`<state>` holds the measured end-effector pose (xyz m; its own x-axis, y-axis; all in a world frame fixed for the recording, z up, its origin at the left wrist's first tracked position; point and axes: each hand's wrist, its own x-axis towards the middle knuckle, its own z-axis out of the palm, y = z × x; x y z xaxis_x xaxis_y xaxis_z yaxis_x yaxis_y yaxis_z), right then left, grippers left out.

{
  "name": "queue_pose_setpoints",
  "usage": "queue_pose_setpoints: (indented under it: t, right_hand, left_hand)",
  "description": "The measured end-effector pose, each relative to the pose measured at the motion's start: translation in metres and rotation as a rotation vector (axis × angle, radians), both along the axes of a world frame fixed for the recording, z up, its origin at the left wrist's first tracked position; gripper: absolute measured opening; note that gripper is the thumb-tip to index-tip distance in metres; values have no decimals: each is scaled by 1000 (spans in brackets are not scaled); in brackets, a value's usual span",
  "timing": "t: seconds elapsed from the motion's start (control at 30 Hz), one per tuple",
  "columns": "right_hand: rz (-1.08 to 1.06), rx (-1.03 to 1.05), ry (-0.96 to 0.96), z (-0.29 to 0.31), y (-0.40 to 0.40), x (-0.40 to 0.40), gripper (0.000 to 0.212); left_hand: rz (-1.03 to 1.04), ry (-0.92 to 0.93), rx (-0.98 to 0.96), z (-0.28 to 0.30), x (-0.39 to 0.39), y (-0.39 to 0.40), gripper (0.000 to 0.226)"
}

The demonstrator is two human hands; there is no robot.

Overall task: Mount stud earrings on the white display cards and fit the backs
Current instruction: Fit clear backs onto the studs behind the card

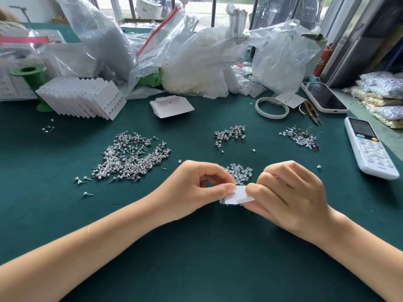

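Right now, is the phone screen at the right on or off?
Off: the phone lies face up, and its screen is dark, showing only reflections.

Looks like a small jewelry packing workbench, probably a home-run or small workshop setup. The green felt table (pixel 196 258) is covered in loose piles of stud earrings (pixel 130 158), with a fanned stack of filled white display cards (pixel 87 97) at the far left. Big plastic bags of stock (pixel 196 68) crowd the far side by a window, and a tape roll (pixel 272 107), snips (pixel 313 113), phone (pixel 325 97) and remote (pixel 368 147) sit to the right.
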<state>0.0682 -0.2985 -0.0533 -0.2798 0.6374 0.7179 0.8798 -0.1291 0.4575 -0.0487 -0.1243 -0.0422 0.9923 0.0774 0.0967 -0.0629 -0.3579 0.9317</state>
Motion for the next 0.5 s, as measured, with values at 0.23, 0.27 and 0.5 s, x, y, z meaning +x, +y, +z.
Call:
queue_pose_setpoints:
  t: [0.23,0.27,0.5]
  right_hand:
    - [17,24,-27,0,1,-1,21]
    - [24,22,-26,0,0,-1,21]
    - [12,3,-37,-1,-1,-1,19]
  left_hand:
    - [-23,0,-12,0,0,2,5]
    - [-27,-1,-16,0,0,2,5]
    - [-50,0,-7,-2,2,4,4]
